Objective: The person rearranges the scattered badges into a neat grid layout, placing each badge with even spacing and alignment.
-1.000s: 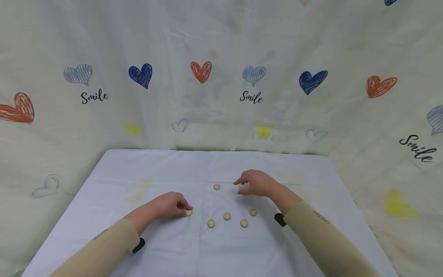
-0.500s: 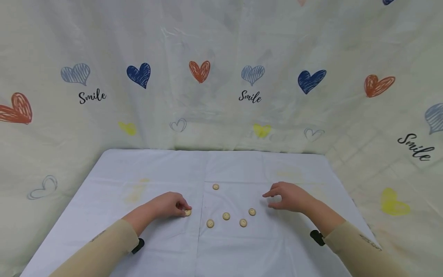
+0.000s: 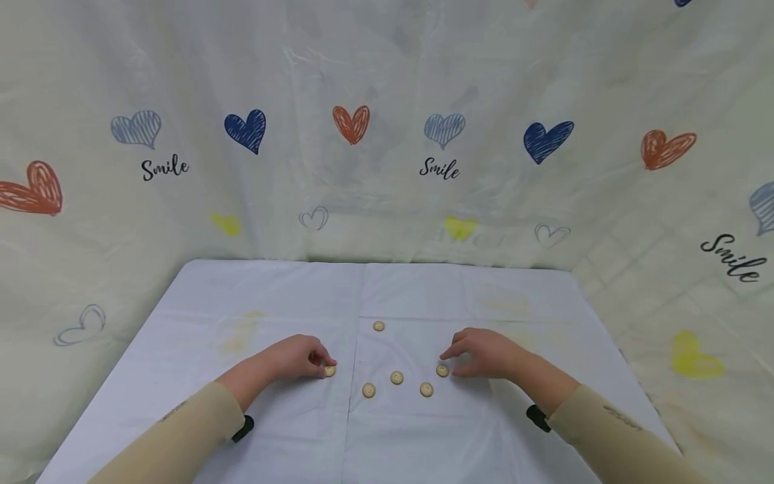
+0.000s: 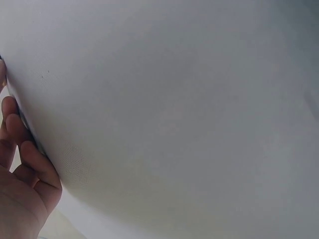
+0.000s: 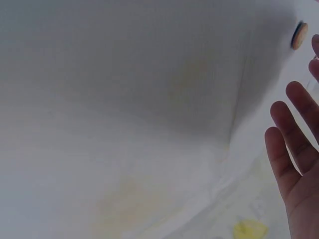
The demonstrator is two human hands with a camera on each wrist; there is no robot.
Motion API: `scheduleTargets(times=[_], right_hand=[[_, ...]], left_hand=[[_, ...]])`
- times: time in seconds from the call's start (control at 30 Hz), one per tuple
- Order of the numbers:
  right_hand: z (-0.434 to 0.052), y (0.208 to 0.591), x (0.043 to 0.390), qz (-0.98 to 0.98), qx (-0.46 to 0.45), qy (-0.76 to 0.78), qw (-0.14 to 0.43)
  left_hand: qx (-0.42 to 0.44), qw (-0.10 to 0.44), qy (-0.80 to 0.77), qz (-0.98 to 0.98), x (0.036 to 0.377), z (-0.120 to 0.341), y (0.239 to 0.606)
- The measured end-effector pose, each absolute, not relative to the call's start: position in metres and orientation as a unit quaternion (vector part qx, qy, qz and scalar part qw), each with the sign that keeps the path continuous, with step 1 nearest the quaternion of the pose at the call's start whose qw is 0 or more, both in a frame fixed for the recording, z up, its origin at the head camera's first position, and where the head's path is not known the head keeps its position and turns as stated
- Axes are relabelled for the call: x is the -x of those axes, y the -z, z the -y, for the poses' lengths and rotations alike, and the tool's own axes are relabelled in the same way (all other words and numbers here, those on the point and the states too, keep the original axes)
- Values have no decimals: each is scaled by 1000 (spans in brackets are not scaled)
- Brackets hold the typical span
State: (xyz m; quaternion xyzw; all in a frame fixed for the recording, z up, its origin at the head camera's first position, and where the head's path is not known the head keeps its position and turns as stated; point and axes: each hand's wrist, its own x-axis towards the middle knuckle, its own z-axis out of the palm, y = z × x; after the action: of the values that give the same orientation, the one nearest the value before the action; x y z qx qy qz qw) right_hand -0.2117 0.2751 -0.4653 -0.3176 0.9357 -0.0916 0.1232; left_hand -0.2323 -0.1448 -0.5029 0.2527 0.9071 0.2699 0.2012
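Several round wooden buttons lie on a white cloth (image 3: 254, 417) in the head view. My left hand (image 3: 325, 365) rests on the cloth with curled fingers pinching the leftmost button (image 3: 329, 370). My right hand (image 3: 449, 363) hovers with relaxed fingers just right of another button (image 3: 443, 370), its fingertips close to it. Three more buttons (image 3: 396, 378) (image 3: 369, 390) (image 3: 426, 388) lie between the hands, and one button (image 3: 378, 326) sits farther back. The right wrist view shows straight fingers (image 5: 294, 144) and one button (image 5: 299, 35). The left wrist view shows curled fingers (image 4: 22, 169) against the cloth.
A cream curtain (image 3: 387, 134) printed with hearts and "Smile" hangs behind and to both sides of the table. Faint yellow stains (image 3: 242, 333) mark the cloth on the left. Beige sleeves cover both forearms.
My right hand moved from beside the far button out to the right, then came back left and nearer, ending by the right-hand button. The left hand stayed on its button.
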Motion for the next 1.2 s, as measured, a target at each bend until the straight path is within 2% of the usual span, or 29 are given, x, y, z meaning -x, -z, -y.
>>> scheduleTargets(times=[0.4,0.63,0.97,1.2], right_hand=[[-266,480,219,-921,363,91,112],[-264,483,219,-924,360,74,107],[-262,481,216,-918,389,39,71],[-259,474,218,-932,350,51,84]], left_hand=[[-244,202,-271,-909,229,147,504],[-257,200,-283,-902,230,148,506],[-250,189,-272,-910,227,145,505],[-246,177,-268,-915,223,144,508]])
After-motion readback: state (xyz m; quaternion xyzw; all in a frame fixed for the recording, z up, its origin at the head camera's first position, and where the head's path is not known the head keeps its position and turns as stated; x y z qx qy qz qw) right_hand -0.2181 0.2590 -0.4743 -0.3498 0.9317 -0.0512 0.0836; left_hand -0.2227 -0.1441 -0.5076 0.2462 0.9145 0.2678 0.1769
